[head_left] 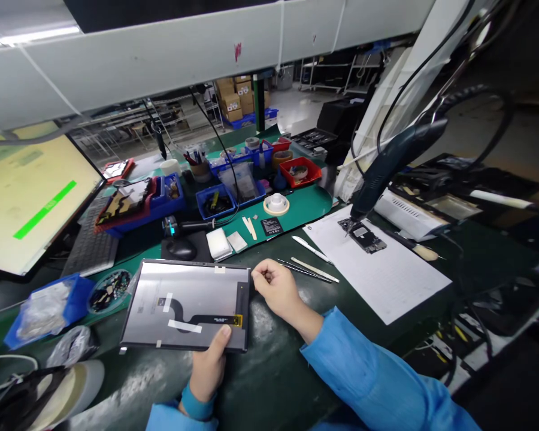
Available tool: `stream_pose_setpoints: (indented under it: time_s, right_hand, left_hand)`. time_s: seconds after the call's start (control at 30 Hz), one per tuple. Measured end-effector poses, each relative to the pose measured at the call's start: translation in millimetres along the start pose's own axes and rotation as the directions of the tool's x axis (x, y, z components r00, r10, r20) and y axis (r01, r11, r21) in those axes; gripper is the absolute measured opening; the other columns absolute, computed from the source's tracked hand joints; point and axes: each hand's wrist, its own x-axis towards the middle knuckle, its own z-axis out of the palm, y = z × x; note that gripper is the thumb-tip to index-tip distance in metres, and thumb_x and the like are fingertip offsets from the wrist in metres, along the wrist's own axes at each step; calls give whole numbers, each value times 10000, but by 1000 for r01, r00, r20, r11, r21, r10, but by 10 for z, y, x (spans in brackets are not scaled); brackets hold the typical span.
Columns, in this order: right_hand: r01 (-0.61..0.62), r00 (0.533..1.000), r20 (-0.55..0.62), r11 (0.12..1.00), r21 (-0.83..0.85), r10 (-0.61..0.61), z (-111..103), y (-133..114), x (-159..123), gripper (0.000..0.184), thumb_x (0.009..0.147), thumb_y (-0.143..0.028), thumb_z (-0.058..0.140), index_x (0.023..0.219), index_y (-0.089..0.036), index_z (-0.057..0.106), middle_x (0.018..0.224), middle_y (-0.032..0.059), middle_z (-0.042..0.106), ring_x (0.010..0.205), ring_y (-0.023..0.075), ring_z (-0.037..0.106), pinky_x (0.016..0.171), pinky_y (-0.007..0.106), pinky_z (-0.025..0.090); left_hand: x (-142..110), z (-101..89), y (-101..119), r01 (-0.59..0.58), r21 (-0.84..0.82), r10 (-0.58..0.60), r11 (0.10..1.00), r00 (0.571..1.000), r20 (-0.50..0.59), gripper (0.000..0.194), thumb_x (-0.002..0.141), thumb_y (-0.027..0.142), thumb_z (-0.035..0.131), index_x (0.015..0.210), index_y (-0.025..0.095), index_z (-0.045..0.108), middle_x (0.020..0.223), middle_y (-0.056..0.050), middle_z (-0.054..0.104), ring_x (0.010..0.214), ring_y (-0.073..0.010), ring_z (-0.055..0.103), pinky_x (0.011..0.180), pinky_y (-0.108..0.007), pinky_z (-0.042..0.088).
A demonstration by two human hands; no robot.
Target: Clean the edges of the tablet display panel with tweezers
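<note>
1. Here we are at the display panel (153, 305), dark-edged, silvery back up, white tape strips on it, a dark ribbon cable (202, 320) curving across; call it the centre of our clock.
2. In from five o'clock, the left hand (208, 368) has it! Thumb flat on the back at the near edge, the other fingers hidden beneath, closed on the panel.
3. Over at three, the right hand (281, 291), fingers pinched narrow right by the panel's far right corner; whether they touch it or grip something small, I cannot tell.
4. Straight up at twelve, a black mouse (182, 249) on the counter (269, 383); a black battery (272, 225) sits at two.
5. Past the right hand, still toward three, come the tweezers (312, 273), then a white paper sheet (388, 287) bearing a circuit board (369, 237), a dark powered tool (381, 173) hanging above.
6. And round at nine, a blue bin (78, 299) of clear plastic bags; the monitor (31, 179) glows at ten.
</note>
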Motion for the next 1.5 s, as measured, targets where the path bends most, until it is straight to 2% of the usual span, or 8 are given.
stream_pose_setpoints:
  time_s: [0.23,0.33,0.47,0.6,0.83,1.03,1.27,1.5]
  right_hand:
    - [-23,1000,18,999,39,22,-20,10,11,188,843,-355,622,777,-181,646,653,-6,620,557,130,581,543,240,458]
    - [-39,999,23,993,109,37,-42,-2,32,232,880,-394,609,888,-176,687,752,17,672,564,127,606,567,253,490]
    - [-89,992,109,982,169,71,-58,-6,48,313,871,-447,653,1027,-180,703,745,6,674,585,135,620,587,264,511]
    - [-143,980,160,973,180,115,-57,9,49,304,815,-460,727,916,-176,692,669,-11,649,573,139,606,583,267,501]
    - [-138,983,139,980,146,118,-68,-22,44,316,865,-486,672,764,-187,646,600,-17,611,557,137,584,599,264,483]
    - [-131,988,93,986,103,122,-52,-11,44,298,838,-471,686,755,-190,631,635,-5,631,565,142,599,581,260,494]
    - [-60,998,4,998,24,60,-3,43,25,255,815,-432,664,739,-193,622,610,-10,607,547,137,566,538,250,451]
    - [-41,999,24,999,-12,41,-7,34,19,229,816,-407,641,733,-196,610,605,-17,584,545,130,540,530,244,429]
  left_hand:
    - [-17,34,59,55,-64,-55,996,998,4,591,706,479,845,1168,147,683,1128,-104,718,1157,-279,656,1138,-461,447]
    - [-15,33,76,60,-59,-60,997,998,0,597,704,478,846,1175,151,679,1120,-99,720,1148,-278,660,1130,-461,455]
    - [4,8,52,55,-34,-56,998,998,-6,621,690,483,856,1180,146,677,1114,-99,720,1132,-286,666,1127,-475,455]
    - [18,-16,23,15,17,-15,1000,1000,-16,618,675,496,861,1145,133,693,1111,-108,721,1135,-293,663,1134,-477,445]
    - [14,-45,77,26,154,-29,988,999,19,558,689,507,852,1075,126,723,1073,-121,739,1083,-288,681,1127,-460,447]
    - [-2,-36,121,16,204,-25,979,999,42,525,715,523,832,1048,130,730,1118,-125,738,1127,-288,668,1156,-451,411]
    - [-14,8,190,33,237,-36,971,999,8,500,650,563,850,913,147,761,1004,-120,760,1051,-304,692,1145,-475,421]
    - [-20,25,205,33,238,-36,971,999,8,497,643,586,841,872,153,764,988,-131,762,1044,-318,694,1118,-502,447]
